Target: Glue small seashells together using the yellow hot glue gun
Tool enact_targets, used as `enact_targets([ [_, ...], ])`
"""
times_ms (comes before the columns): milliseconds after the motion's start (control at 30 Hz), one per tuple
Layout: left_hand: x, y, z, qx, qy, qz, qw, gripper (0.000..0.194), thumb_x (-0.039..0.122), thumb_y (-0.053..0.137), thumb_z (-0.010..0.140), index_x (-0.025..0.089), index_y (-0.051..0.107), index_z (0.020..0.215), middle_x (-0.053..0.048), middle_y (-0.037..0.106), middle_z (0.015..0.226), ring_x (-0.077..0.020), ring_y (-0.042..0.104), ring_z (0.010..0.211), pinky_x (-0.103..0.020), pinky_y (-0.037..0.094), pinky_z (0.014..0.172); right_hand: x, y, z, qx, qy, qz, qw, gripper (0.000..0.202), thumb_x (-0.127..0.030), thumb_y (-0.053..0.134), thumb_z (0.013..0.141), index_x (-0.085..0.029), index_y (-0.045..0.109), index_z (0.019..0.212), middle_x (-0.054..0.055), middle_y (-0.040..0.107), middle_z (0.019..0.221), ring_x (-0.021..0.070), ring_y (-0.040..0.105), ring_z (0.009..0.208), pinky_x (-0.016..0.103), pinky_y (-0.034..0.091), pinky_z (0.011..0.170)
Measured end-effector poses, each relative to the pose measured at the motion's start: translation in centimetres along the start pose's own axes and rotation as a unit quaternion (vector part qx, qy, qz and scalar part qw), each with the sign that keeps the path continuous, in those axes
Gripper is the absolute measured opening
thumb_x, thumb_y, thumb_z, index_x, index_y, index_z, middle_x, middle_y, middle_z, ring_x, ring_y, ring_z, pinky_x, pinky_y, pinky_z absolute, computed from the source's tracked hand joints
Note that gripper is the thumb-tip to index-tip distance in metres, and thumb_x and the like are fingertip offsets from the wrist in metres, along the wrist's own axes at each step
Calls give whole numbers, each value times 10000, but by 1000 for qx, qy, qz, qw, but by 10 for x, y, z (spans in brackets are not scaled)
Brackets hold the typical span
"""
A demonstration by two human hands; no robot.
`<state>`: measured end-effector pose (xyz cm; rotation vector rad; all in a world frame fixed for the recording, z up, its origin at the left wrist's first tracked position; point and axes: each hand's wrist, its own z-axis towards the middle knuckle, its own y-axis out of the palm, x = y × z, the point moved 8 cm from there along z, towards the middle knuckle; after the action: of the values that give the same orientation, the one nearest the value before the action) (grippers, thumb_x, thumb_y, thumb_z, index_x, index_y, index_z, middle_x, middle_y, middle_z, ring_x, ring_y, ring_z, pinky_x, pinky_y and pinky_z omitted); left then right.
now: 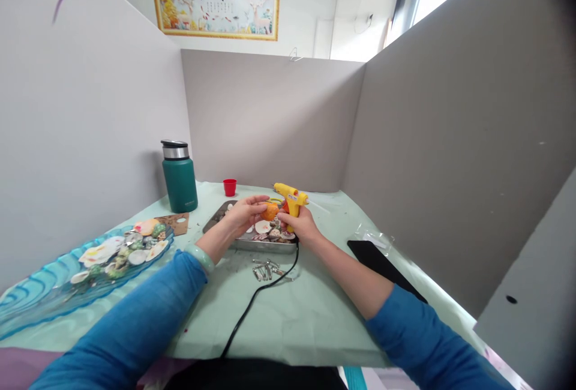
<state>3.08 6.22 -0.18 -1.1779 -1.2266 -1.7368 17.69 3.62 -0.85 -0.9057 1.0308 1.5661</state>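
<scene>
My left hand point(245, 215) pinches an orange shell point(270, 211) by its left side, above a metal tray point(263, 247). My right hand point(302, 223) is wrapped round the handle of a yellow hot glue gun point(292, 195), whose barrel points up and to the left. The thumb of this hand comes close to the shell's right edge; whether it touches cannot be made out. Beneath both hands, the tray holds several shells point(263, 227) in white and brown. A black cord point(256, 294) runs from the gun's handle down to the table's front edge.
Several small metal clips point(266, 270) lie before the tray. To the left are a blue glass dish point(58, 279) of shells, a brown board point(179, 222) and a green bottle point(180, 180). A red cup point(230, 187) stands behind; a black flat object point(382, 267) lies right. Partitions enclose the table.
</scene>
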Motion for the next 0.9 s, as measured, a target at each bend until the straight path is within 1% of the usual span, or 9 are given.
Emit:
enact_targets([
  [100,-4,2,-1,-15,-19,32,999,336,149,804,627,122,663,931,-94,700,904,-184,662,820,-325,510,795,0,-2,-1,25,7,3,1000,417,-275,734,576,-182,505,912,-60,564,654,83,504,468,213,405,419],
  [233,-8,5,-3,-52,-35,100,993,351,333,826,623,140,686,881,-84,697,928,-183,648,823,-327,496,787,-1,-5,-1,40,2,12,999,416,-281,738,562,-186,506,895,-57,566,665,85,510,486,212,405,428],
  [400,-1,-2,-1,-16,0,153,988,417,436,809,604,149,682,879,-61,682,885,-177,620,835,-308,467,761,-2,-4,-1,37,-1,-1,999,362,-286,725,573,-186,514,850,-54,557,613,92,496,479,221,406,440],
  [533,3,-6,2,-2,29,236,971,397,447,802,577,132,669,779,-21,642,716,-120,556,664,-263,423,667,-2,-5,-1,39,-2,-15,999,333,-286,711,580,-185,513,828,-53,551,590,89,487,472,213,395,440],
  [600,3,-9,5,-1,31,277,960,378,445,782,588,136,668,774,-12,634,686,-111,530,614,-254,403,624,-1,-6,0,43,-1,-17,999,339,-295,711,582,-185,510,832,-53,552,591,88,491,474,211,400,444],
  [667,4,-12,7,-4,38,337,941,344,426,756,606,146,677,788,-16,648,699,-116,525,602,-250,389,592,0,-6,1,47,1,-21,999,349,-299,711,585,-184,507,843,-54,551,590,89,494,474,211,406,445],
  [733,6,-9,7,-27,50,426,903,294,398,729,625,158,697,791,-22,669,723,-131,536,610,-251,383,575,0,-7,1,49,3,-25,998,357,-299,711,587,-184,507,857,-57,549,585,90,491,467,213,407,441],
  [800,4,2,3,-83,59,509,855,256,369,704,643,173,724,806,-25,694,760,-149,564,653,-251,394,595,0,-7,1,49,2,-25,999,368,-303,708,594,-183,508,879,-60,546,579,90,484,459,213,401,433],
  [900,-3,23,-8,-165,52,589,789,259,341,682,660,201,755,865,-14,716,804,-163,596,722,-237,404,645,1,-7,0,50,0,-25,998,380,-314,702,605,-179,513,906,-63,545,577,93,485,458,217,402,433],
])
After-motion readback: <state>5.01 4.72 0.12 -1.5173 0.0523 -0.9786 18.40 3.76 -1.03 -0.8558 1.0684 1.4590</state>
